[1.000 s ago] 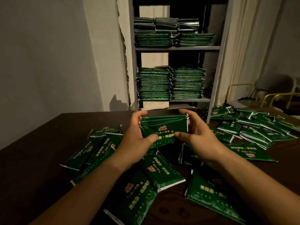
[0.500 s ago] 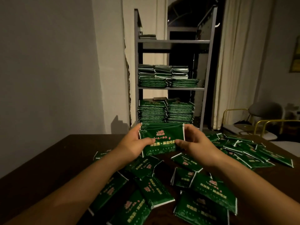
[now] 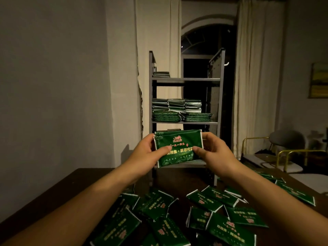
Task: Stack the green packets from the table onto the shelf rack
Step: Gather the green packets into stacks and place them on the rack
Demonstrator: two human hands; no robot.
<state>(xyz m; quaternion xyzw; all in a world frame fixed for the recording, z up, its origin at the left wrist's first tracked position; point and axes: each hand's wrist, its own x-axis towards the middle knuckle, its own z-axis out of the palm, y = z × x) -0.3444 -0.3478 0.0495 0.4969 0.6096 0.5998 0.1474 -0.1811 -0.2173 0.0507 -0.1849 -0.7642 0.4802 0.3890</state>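
Before the shelf rack (image 3: 185, 79), both hands hold green packets (image 3: 178, 148) (print unreadable).

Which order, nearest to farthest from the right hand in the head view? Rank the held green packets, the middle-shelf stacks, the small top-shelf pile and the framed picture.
1. Held green packets: in the right hand, left hand on the other edge.
2. Middle-shelf stacks: above, slightly left.
3. Small top-shelf pile: higher, rack's left corner.
4. Framed picture: far right wall.

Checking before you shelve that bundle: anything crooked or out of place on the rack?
Middle shelf: its upper stacks show silvery sides and sit unevenly on the green stacks below. The top shelf holds only a small pile at its left end.
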